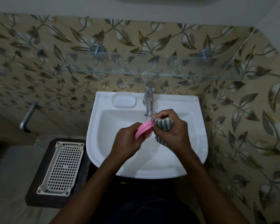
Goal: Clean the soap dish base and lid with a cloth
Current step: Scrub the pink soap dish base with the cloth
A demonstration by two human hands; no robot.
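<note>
Hands meet over the bowl of the white ceramic washbasin [94, 143], just near of the chrome pillar tap [149, 101]. The left hand [128, 139] has its fingers curled round a pink plastic soap dish piece [144, 126] and holds it tilted on edge above the bowl. The right hand [173, 128] is bunched round a grey-and-white striped cloth [163, 124]. It presses a fold of the cloth against the right end of the pink piece, and a loose tail hangs down toward the bowl.

By the look of it, the task is somewhere in the middle, with one part being wiped along its rim. I cannot tell whether that part is the base or the lid, since the left hand covers most of it. No second pink piece shows anywhere, so there is no telling whether the other half is done or waiting. No water can be seen running from the tap.

A pale rounded-rectangle hollow [124, 102] sits on the far left ledge of the basin, and it may be moulded into the ceramic. To the left, a cream plastic lattice basket [63, 167] rests on a dark wooden stool [50, 202]. A clear glass shelf [136, 68] crosses the leaf-patterned wall tiles on the far side.
</note>
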